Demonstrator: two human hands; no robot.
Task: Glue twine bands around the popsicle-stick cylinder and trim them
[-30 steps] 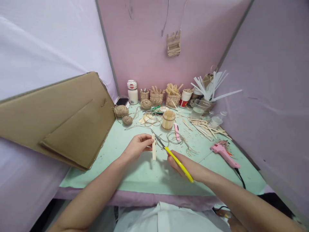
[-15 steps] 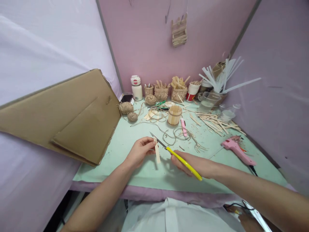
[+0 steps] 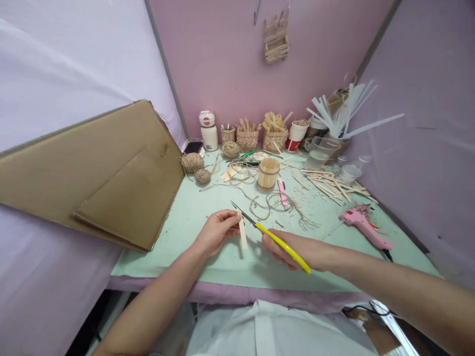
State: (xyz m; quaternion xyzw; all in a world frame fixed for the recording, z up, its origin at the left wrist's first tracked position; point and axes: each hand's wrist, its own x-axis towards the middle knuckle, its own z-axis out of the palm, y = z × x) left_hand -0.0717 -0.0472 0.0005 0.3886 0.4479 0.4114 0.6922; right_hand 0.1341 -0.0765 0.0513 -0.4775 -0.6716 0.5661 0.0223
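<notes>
My left hand (image 3: 221, 228) pinches a short flat wooden stick (image 3: 242, 235) near its upper end, above the green table cover. In my right hand (image 3: 284, 248) are scissors with yellow handles (image 3: 284, 245); their narrow blades point to the far left and cross the top end of the stick. Whether the blades are fully closed cannot be made out. Beyond my hands stands a small round wooden-stick cup (image 3: 268, 174) with twine bands. A pink craft knife (image 3: 282, 192) and loose twine (image 3: 265, 205) lie just in front of it.
A pink glue gun (image 3: 365, 230) lies at the right, below a pile of wooden sticks (image 3: 330, 185). Balls of twine (image 3: 192, 162), a white bottle (image 3: 209, 133) and stick-filled baskets (image 3: 275, 140) stand along the back. A large cardboard sheet (image 3: 111, 173) leans at the left.
The view has tilted slightly downward, so the background sits a little higher. Both hands keep nearly the same pose, with the scissors still across the stick's end.
</notes>
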